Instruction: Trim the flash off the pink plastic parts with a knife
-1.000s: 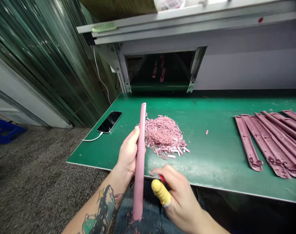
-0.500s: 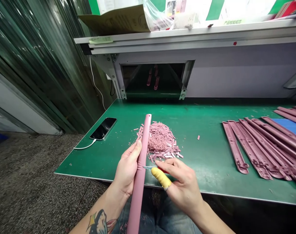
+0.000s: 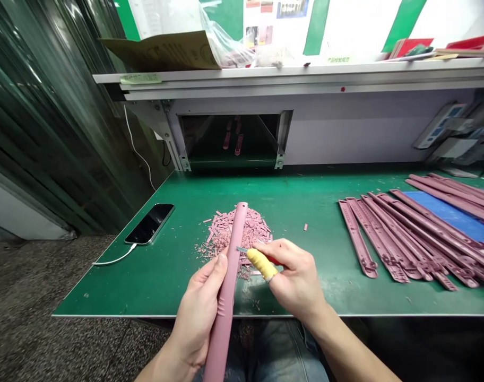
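Note:
A long pink plastic strip slants up from my lap over the table edge, its far end above a heap of pink shavings and chips. My left hand is wrapped round its lower middle, thumb on top. In my right hand is a small knife with a red handle mostly hidden by the fingers. Its blade touches the right edge of the strip, above my left thumb. Yellow tape covers my right thumb.
A phone with a white cable lies on the green table at left. Many pink strips are spread at right, near a blue sheet. Behind are a conveyor opening and a shelf.
The view has shifted right. The blade has moved farther up the strip, away from the ridges near my left hand, which now holds the strip lower down.

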A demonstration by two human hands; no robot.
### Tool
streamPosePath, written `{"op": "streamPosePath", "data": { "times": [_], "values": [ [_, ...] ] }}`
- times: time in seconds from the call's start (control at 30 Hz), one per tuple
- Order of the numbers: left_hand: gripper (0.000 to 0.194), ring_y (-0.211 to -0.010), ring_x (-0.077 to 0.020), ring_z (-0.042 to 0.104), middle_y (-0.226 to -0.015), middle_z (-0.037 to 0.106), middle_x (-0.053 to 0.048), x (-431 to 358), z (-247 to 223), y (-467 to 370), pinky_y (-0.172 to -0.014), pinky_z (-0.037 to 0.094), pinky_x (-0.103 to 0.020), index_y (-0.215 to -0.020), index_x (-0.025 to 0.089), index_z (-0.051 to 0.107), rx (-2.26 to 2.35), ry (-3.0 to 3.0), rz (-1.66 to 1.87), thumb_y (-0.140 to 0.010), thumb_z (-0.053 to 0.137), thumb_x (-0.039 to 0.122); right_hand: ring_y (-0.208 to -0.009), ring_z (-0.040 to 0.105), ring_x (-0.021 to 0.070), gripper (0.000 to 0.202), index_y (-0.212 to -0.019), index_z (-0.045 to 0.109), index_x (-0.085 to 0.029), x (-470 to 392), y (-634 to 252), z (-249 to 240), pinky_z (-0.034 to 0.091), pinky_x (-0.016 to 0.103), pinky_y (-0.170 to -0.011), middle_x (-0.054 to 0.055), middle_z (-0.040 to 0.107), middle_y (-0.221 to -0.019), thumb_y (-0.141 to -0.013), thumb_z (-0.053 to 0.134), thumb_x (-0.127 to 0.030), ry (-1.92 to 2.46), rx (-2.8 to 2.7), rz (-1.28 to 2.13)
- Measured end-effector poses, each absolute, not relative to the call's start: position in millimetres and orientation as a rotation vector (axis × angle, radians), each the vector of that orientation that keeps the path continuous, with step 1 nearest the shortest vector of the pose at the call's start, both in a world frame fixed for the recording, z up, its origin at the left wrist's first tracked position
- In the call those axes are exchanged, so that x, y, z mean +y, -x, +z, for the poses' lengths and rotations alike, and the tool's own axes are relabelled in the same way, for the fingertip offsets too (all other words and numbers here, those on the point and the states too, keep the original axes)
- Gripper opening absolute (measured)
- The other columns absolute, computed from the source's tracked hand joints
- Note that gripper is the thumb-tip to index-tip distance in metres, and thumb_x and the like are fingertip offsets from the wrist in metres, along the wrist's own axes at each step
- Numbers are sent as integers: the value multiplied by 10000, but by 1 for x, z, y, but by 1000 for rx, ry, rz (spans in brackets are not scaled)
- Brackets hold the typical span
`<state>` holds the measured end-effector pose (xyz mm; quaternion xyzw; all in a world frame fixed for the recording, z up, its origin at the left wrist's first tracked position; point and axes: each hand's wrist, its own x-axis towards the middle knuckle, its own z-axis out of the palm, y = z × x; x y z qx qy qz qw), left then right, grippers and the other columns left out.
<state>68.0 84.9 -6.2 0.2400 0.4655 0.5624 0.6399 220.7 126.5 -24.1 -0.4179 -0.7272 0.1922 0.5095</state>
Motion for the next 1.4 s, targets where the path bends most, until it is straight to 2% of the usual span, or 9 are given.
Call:
{"op": "streamPosePath", "data": {
  "times": [0.3,0.53,0.7,0.8,1.0,1.1,1.17,1.27,1.4],
  "values": [
    [210,-360,-26,320,-521,402,75,72,-11,-73,-319,300,-137,-744,190,580,933,-277,1191,-810,679,363,-809,630,180,207,-1008,726,-222,159,-246,-8,491,294,-692,40,701,-904,-844,600,-210,1096,-1438,341],
    [214,-339,-2,286,-577,371,73,80,-6,-68,-261,236,-103,-802,166,543,848,-151,1189,-930,501,332,-845,593,181,201,-1050,684,-240,118,-242,-22,467,283,-736,37,637,-903,-889,574,-287,1046,-1646,768],
    [215,-338,-3,311,-597,380,69,83,-5,-64,-248,262,-106,-811,158,534,852,-137,1222,-937,487,325,-612,428,119,428,-1209,568,-236,81,-250,-42,395,234,-560,-2,475,-772,-923,460,-536,1123,-1482,1421],
    [195,-341,-6,329,-613,391,66,85,-8,-62,-242,268,-110,-829,161,533,852,-138,1244,-929,506,325,-584,358,105,454,-1232,519,-252,66,-257,-60,356,220,-529,-15,435,-770,-946,373,-573,1199,-1393,1606],
    [176,-346,-14,328,-582,348,77,88,-14,-61,-251,281,-114,-824,170,533,869,-153,1282,-888,584,325,-750,504,144,322,-1259,501,-292,65,-265,-72,427,267,-709,0,523,-827,-998,350,-403,1250,-1796,1290],
    [200,-351,-19,341,-584,391,75,88,-17,-61,-261,297,-126,-802,173,531,903,-174,1310,-847,641,334,-834,562,154,437,-1431,292,-349,71,-259,-61,446,295,-794,14,590,-952,-999,338,-295,1146,-2008,1078],
    [220,-353,-22,348,-584,419,73,88,-18,-60,-268,305,-133,-784,176,527,924,-188,1317,-823,671,338,-790,575,153,475,-1458,228,-316,75,-250,-50,455,280,-749,15,607,-902,-998,335,-273,1060,-2083,947],
    [244,-348,-24,336,-553,424,75,87,-19,-61,-286,304,-137,-771,176,530,945,-207,1303,-810,683,361,-724,566,160,332,-1259,485,-233,84,-232,-35,433,262,-653,27,615,-837,-980,417,-400,989,-2161,761],
    [263,-348,-27,344,-537,441,73,86,-21,-62,-307,313,-136,-781,184,534,965,-231,1286,-801,685,398,-701,556,185,586,-963,608,-163,97,-215,-30,388,280,-617,61,614,-783,-887,356,-687,981,-2292,497]
  ]
}}
